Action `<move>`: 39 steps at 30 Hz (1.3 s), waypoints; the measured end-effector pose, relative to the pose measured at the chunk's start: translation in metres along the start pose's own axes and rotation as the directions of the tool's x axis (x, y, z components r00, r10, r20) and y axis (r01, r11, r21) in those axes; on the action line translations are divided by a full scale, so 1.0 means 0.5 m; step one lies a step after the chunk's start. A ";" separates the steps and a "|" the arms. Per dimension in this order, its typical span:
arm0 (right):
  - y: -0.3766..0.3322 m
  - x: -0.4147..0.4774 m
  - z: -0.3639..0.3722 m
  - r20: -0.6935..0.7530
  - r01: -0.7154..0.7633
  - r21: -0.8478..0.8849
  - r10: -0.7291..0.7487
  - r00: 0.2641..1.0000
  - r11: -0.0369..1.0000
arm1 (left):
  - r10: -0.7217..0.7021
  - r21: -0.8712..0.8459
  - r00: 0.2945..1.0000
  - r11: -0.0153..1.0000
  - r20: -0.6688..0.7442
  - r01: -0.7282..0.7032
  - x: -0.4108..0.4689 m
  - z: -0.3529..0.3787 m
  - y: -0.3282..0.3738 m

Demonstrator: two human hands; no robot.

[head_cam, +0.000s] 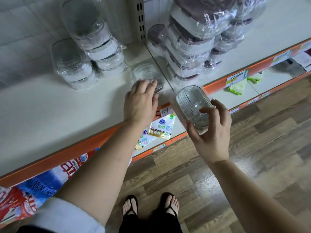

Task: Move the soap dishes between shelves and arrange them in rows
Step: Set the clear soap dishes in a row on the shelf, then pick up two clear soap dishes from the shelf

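- The white shelf [50, 106] is smooth and matte, with an orange edge strip [67, 153] along its front. A slotted metal upright [140, 19] rises at its back against a pale tiled wall.
- Below it, a lower shelf [217, 95] carries glossy printed sachets [161, 126]. The floor [252, 148] is wood-grain planks in brown and grey.
- A handwritten paper label [165, 111] sits on the strip, just beside the left hand [140, 105].
- Stacks of grey-topped tubs [94, 52] and brown-topped tubs [193, 39], each in crinkled clear film, stand at the back of the shelf.
- The resting soap dish [144, 71], clear and ribbed with rounded corners, lies on the shelf between the two stacks. The left hand lies flat over its near rim, fingers fairly straight and touching it; they are slightly blurred.
- The right hand [212, 130] grasps the held soap dish [191, 101], a clear oval with concentric ridges. It is tilted in front of the shelf edge, with the fingers curled round its near end.
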State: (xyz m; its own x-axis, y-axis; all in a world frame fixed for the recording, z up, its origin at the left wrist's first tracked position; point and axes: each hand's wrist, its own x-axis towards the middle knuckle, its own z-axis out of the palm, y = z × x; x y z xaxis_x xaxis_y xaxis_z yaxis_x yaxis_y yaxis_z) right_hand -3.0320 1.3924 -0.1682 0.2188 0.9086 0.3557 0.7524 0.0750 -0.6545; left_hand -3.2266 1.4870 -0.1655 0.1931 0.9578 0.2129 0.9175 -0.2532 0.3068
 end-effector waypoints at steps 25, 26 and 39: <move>-0.122 0.008 -0.093 0.121 0.082 0.066 -0.090 0.989 0.994 | -0.158 0.084 0.983 0.983 -0.094 0.166 -0.138 -0.151 0.007; -0.137 0.008 -0.108 0.117 0.091 0.071 -0.099 0.988 0.993 | -0.156 0.095 0.983 0.982 -0.101 0.165 -0.152 -0.174 0.016; -0.315 -0.043 -0.281 0.122 0.225 0.140 -0.243 0.962 0.964 | -0.171 0.082 0.960 0.978 -0.220 0.193 -0.356 -0.458 0.086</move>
State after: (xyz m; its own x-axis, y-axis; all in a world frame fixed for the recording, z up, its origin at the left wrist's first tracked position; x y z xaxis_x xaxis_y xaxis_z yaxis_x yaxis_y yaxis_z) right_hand -3.0679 1.3034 0.0212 -0.0479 0.9065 0.4195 0.6874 0.3346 -0.6446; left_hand -3.3010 1.2742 0.0221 -0.0479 0.9332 0.3561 0.9629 -0.0516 0.2648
